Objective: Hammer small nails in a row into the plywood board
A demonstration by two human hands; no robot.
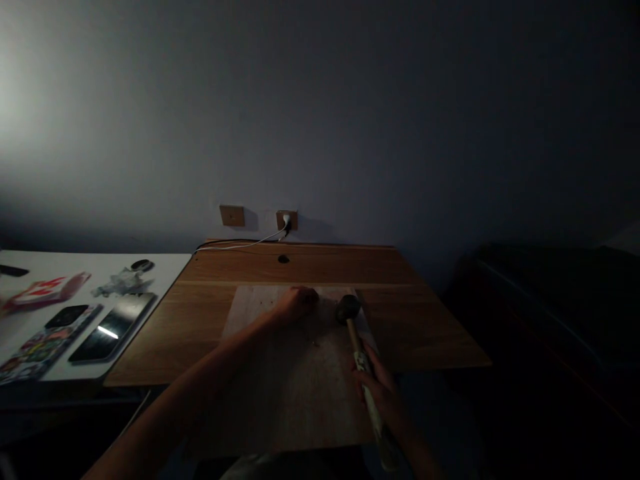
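One hammer (353, 331), probably head-heavy, is best held where the right hand (383, 388) clamps its handle (373, 408); left hand (296, 304) curled, hold unclear.

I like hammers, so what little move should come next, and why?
Perhaps ease the hammer gently left: the right hand grips it, but its head is a little right of the left hand, which is over the board.

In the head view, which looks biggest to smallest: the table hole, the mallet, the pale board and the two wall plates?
1. Pale board
2. Mallet
3. Left wall plate and right wall plate: too alike to rank
4. Table hole
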